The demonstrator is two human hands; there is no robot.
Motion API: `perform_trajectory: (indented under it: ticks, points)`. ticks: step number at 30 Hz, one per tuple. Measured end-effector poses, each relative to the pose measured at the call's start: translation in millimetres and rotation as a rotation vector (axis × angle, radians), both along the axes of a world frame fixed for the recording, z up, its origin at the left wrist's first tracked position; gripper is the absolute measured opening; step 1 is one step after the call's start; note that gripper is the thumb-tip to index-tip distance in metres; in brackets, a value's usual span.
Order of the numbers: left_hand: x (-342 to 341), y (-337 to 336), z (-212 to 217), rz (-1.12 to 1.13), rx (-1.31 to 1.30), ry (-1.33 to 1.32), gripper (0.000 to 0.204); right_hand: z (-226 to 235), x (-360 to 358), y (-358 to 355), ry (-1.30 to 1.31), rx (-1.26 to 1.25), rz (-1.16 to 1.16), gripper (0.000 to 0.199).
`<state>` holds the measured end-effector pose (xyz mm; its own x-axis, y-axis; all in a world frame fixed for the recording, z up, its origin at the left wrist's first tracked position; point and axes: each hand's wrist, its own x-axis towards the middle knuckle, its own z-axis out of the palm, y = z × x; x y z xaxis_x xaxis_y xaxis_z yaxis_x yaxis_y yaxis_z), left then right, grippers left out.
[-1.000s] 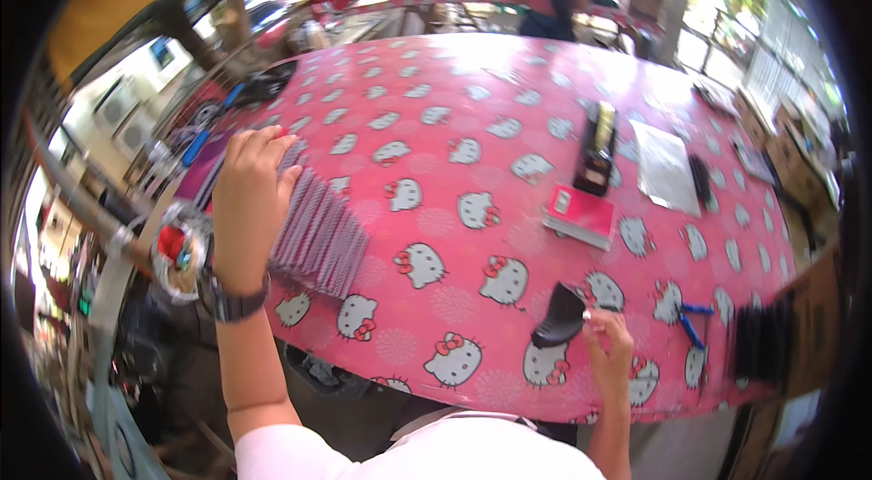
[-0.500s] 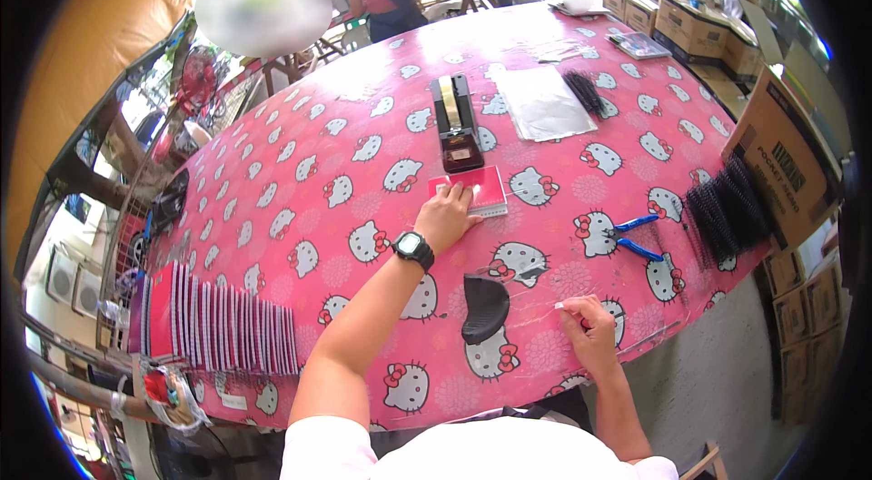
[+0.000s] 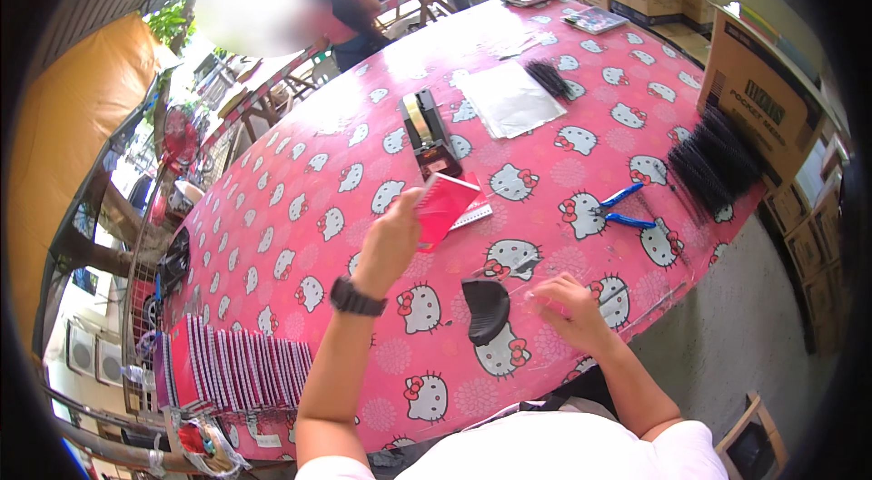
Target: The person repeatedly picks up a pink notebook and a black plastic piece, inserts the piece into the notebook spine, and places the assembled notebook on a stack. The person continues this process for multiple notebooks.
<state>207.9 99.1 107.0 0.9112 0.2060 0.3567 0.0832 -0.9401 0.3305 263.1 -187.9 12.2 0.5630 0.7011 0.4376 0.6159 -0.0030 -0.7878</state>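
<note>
A small red memo notebook (image 3: 447, 209) is tilted up off the pink patterned table cover, with my left hand (image 3: 392, 239) closed on its left edge. White perforated pages show beneath its red cover; I cannot tell whether only the cover is raised. My right hand (image 3: 577, 315) hovers near the front edge, thumb and fingertips pinched; what they hold is too small and pale to name. Between my hands lies a black curved pad (image 3: 487, 309). Just beyond the notebook stands a black tape dispenser (image 3: 425, 133) with a roll of tape.
Blue-handled pliers (image 3: 627, 209) and black spiral coils (image 3: 713, 162) lie at the right beside a cardboard box (image 3: 758, 94). White sheets (image 3: 510, 97) are farther back. A row of spiral notebooks (image 3: 245, 366) stands at the left. People are at a far table.
My left hand has lifted the red part of the notebook from flat on the table and tilted it. My right hand has shifted slightly left and forward, and the view has turned.
</note>
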Motion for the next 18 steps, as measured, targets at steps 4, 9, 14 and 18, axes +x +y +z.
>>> perform_trajectory:
  ticks: [4,9,14,18]
  points:
    - [-36.0,-21.4,25.3,-0.065,0.023,-0.209,0.028,-1.1,-9.7,23.9,-0.443,-0.240,0.131,0.038]
    - [-80.5,-62.6,12.9,0.129,0.228,-0.089,0.034,-16.6,17.8,48.4,-0.585,-0.454,0.042,0.043]
    - [-91.6,-100.6,-58.5,0.017,0.220,0.027,0.048,4.3,83.3,10.2,-0.358,-0.272,-0.197,0.031]
    - [-99.6,-102.7,-63.0,-0.004,0.119,-0.071,0.050,-9.0,154.0,-70.4,-0.386,-0.454,-0.892,0.019]
